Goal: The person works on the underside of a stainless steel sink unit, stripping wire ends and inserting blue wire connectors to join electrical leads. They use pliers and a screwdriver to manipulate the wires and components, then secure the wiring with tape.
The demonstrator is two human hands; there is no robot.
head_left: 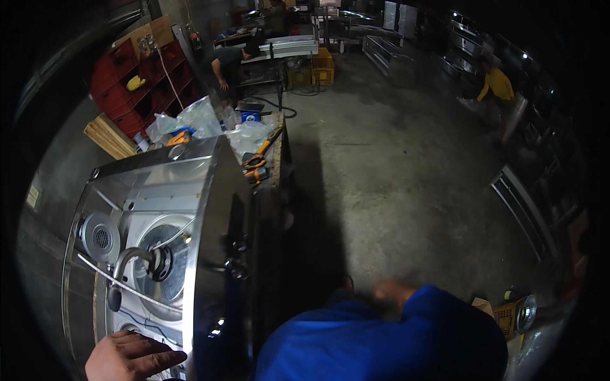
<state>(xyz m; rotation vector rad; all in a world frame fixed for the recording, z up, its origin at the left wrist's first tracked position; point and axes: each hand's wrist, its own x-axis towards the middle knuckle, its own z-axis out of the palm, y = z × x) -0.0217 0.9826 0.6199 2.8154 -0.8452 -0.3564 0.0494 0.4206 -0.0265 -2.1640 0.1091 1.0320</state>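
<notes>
My left hand [133, 359] is at the lower left, over the near end of an open-sided stainless-steel appliance [219, 209]. Its fingers are stretched toward the bright metal edge; I cannot tell whether they press on it. Inside the appliance are a large round metal part [171, 273], a curved grey pipe [119, 279], a ribbed flexible hose [136, 292] and a round grille [100, 237]. Knob-like fittings [236, 267] stick out of its dark shiny side. Before my blue clothing, my right hand [393, 291] is smeared and dim; its fingers and anything in them cannot be made out.
Beyond the appliance, a bench holds orange-and-black tools [255, 162] and clear plastic bags [200, 117]. Red crates [127, 76] stand at the far left. One person [225, 66] bends at the back; another in yellow [497, 84] is at the right. A metal frame [524, 209] lies on the right.
</notes>
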